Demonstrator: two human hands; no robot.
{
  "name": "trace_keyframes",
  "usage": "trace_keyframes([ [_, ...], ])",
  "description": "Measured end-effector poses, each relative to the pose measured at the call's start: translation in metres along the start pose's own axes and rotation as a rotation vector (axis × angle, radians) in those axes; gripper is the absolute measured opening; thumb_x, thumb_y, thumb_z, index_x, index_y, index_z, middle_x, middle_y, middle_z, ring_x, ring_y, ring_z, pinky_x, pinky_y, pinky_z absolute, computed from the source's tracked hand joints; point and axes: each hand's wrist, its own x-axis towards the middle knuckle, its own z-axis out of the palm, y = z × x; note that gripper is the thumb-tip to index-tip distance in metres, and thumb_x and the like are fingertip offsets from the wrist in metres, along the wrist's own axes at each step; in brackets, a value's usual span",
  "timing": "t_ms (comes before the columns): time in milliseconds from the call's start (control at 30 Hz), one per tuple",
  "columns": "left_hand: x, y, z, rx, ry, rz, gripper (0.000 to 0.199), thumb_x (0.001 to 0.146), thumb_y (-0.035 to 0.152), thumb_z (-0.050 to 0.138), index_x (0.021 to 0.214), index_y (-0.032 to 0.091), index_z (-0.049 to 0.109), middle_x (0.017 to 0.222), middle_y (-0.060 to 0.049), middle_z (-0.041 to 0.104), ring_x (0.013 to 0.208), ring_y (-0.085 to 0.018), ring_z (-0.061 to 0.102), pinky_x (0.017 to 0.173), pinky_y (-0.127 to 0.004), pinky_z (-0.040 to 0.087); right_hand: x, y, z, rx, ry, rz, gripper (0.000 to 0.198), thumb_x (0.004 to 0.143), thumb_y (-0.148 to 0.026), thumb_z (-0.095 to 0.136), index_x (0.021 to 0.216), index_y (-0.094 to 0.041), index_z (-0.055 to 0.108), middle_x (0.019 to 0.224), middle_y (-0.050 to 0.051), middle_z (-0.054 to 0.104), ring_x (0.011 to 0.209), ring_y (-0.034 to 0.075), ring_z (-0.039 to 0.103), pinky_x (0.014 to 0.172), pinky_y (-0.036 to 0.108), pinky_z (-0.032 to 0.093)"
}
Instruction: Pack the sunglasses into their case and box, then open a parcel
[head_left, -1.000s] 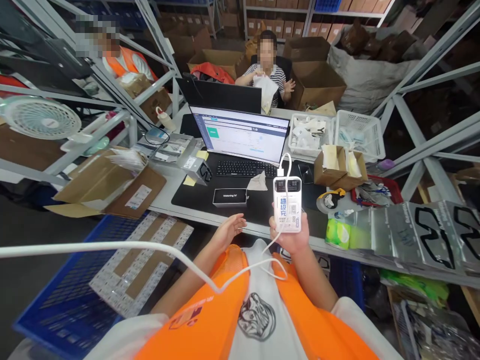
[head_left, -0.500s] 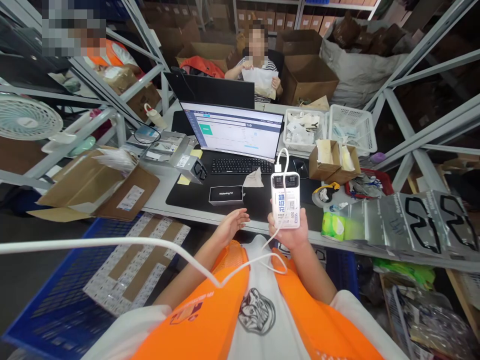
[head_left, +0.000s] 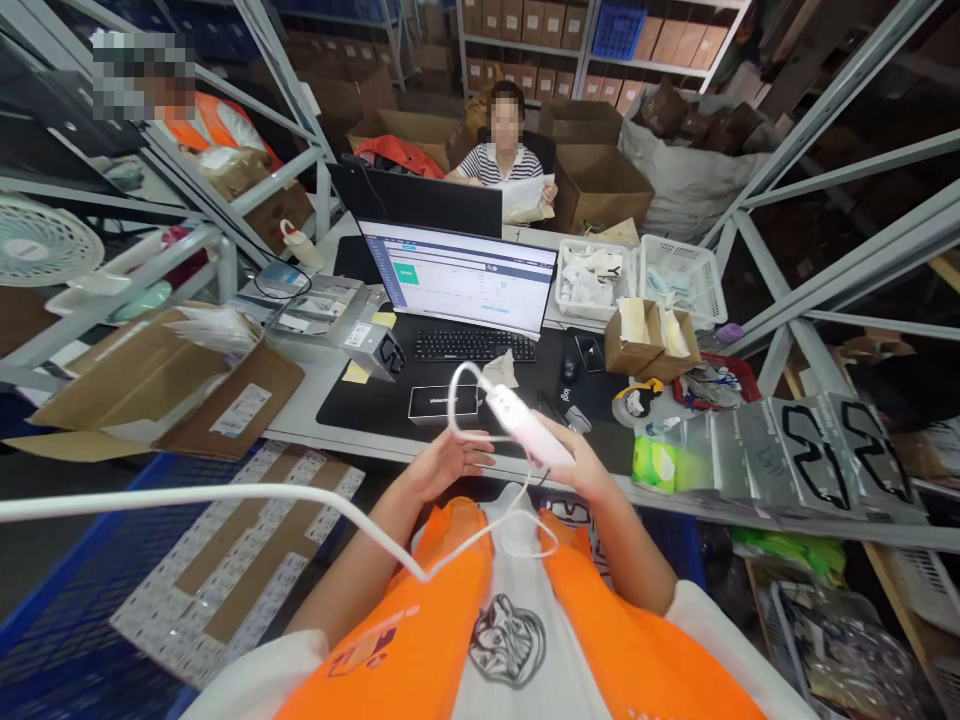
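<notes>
A white power bank (head_left: pixel 541 440) is tilted edge-on in my right hand (head_left: pixel 590 466), whose fingers close round its far side. From its ports a white cable (head_left: pixel 454 400) loops out toward my left hand (head_left: pixel 442 468). That hand hangs beside the power bank with its fingers apart and holds nothing. More white cable runs across my orange vest to the left edge of the view. Just beyond my left hand, a small black-faced box (head_left: pixel 442 402) with white lettering rests on the black desk mat (head_left: pixel 367 405).
A monitor (head_left: pixel 465 275) and keyboard (head_left: pixel 450 346) stand ahead. White baskets (head_left: pixel 679 285), small cartons (head_left: pixel 634 340) and a row of silver boxes (head_left: pixel 795 455) line the right. An open carton (head_left: pixel 150 370) sits at left. A person in stripes (head_left: pixel 506 165) sits opposite.
My right hand has turned the power bank from face-up to edge-on and tilted it left. My left hand has shifted slightly left, fingers still apart. The view has moved a little.
</notes>
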Motion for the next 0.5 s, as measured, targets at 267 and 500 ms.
trace_keyframes([
  [267,0.0,0.059,0.046,0.199,-0.207,-0.154,0.069,0.083,0.069,0.073,0.12,0.011,0.076,0.095,-0.018,0.078,0.096,-0.04,0.073,0.081,-0.045,0.055,0.007,-0.033,-0.002,-0.669,-0.202,-0.337,0.087,0.079,-0.035,0.087,0.157,-0.029,0.049,0.138,0.015,0.061,0.126,0.035,0.058,0.108,0.057,0.048],
  [500,-0.006,0.09,0.035,0.741,-0.381,-0.264,0.072,0.069,0.067,0.084,0.116,0.013,0.077,0.111,-0.017,0.076,0.098,-0.038,0.071,0.085,-0.044,0.057,0.028,-0.043,0.012,-0.727,-0.326,-0.342,0.085,0.082,-0.033,0.084,0.157,-0.022,0.047,0.14,0.017,0.058,0.129,0.032,0.056,0.112,0.051,0.047],
])
